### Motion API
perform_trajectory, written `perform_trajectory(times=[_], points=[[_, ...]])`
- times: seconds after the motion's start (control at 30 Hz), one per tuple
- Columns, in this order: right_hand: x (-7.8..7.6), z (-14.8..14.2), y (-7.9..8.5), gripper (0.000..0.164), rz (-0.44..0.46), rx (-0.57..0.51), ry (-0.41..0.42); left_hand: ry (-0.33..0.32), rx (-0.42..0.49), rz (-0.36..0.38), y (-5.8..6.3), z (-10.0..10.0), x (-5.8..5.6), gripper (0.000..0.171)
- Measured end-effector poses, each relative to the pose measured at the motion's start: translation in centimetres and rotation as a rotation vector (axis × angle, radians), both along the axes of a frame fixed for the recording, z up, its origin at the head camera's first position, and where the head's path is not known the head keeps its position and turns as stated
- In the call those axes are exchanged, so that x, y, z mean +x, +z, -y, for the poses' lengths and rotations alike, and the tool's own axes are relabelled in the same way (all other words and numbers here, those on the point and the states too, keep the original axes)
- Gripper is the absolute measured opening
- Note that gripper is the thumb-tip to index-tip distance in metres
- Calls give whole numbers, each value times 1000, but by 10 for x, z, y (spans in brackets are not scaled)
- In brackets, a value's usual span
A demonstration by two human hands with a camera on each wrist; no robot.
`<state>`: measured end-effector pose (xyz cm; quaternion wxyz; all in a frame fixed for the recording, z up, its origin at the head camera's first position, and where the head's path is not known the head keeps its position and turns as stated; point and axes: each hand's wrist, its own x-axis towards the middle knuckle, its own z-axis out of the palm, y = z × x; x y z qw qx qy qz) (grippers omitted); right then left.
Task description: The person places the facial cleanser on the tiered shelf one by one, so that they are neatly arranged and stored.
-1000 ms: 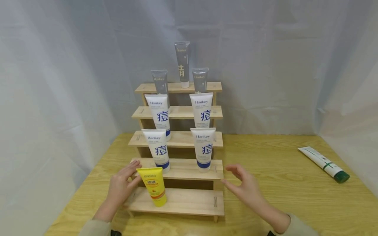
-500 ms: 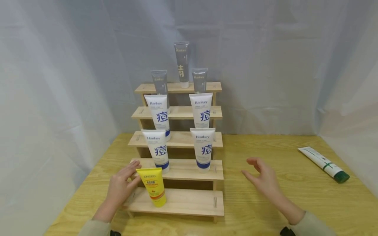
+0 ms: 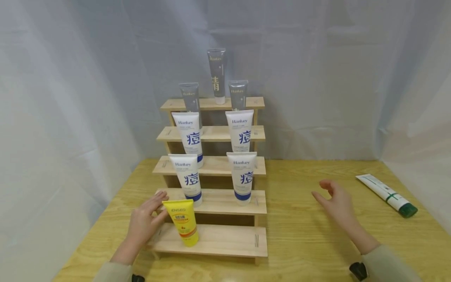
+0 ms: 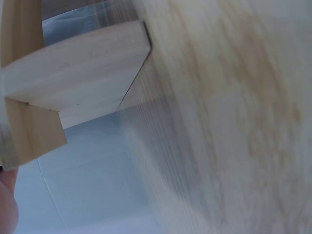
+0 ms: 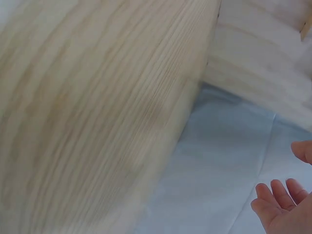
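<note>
My left hand (image 3: 144, 221) rests at the left end of a low step of the stepped wooden stand (image 3: 230, 239), fingers extended, thumb close behind a yellow tube (image 3: 183, 223). That tube stands cap-down on the lowest step. My right hand (image 3: 339, 205) hovers over the table right of the stand, holding nothing, thumb and fingers apart. Nearest to it lies a white tube with a green cap (image 3: 387, 196), on its side. In the right wrist view, the right hand's fingers (image 5: 287, 195) are spread, lightly bent.
White tubes with blue bands (image 3: 242, 178) stand in pairs on the middle steps. Grey tubes (image 3: 217, 74) occupy the upper steps. The stand sits on a yellow wood-grain table (image 3: 299, 243), with pale cloth (image 3: 317, 78) hanging behind and at both sides.
My right hand has moved right, from beside the stand toward the white tube with the green cap. The left hand and the tubes have stayed in place.
</note>
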<state>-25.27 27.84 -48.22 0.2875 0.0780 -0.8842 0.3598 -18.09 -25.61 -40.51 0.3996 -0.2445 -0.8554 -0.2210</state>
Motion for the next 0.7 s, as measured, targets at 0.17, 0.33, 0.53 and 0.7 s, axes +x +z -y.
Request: perform_trajectory(times=[0.17, 0.33, 0.53, 0.7], points=[[-6, -25, -1, 43, 16, 28, -65, 2, 0, 1, 1, 0, 0, 25], [-12, -49, -5, 47, 67, 52, -126, 7, -1, 2, 1, 0, 0, 27], [-16, -76, -5, 47, 79, 86, -190, 6, -2, -6, 1, -1, 0, 27], [-12, -95, 6, 47, 84, 96, -236, 13, 1, 7, 2, -2, -1, 25]])
